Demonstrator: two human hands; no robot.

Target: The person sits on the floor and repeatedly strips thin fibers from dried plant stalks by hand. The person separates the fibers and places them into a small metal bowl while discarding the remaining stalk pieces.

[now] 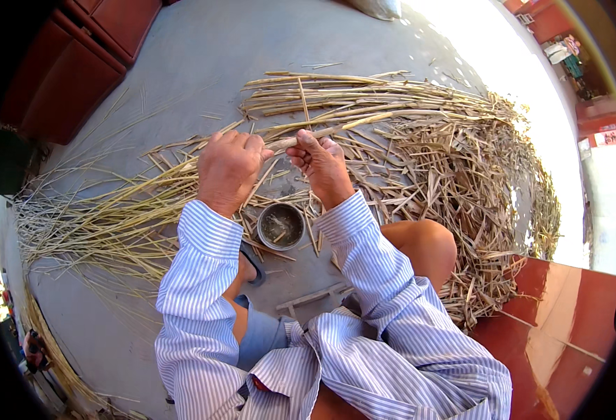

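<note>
Between my two fists runs a dry, pale tan stalk (284, 145). My left hand (228, 169) is closed round its left part, knuckles up. A short way to the right, my right hand (320, 168) pinches the same stalk between thumb and fingers, and the stalk's far part extends beyond it over the pile. Below the hands sits a round metal bowl (269, 213) with murky liquid and bits of straw in it. A bundle of long peeled-looking stalks (371, 94) lies just beyond my hands.
Thin yellow-green strips (105, 217) fan out over the grey floor at left. Dry leaves and husks (462, 189) heap up at right. Dark red armchairs (59, 77) stand at far left. Near my feet lies a low wooden frame (311, 297); red tiles (567, 301) are at lower right.
</note>
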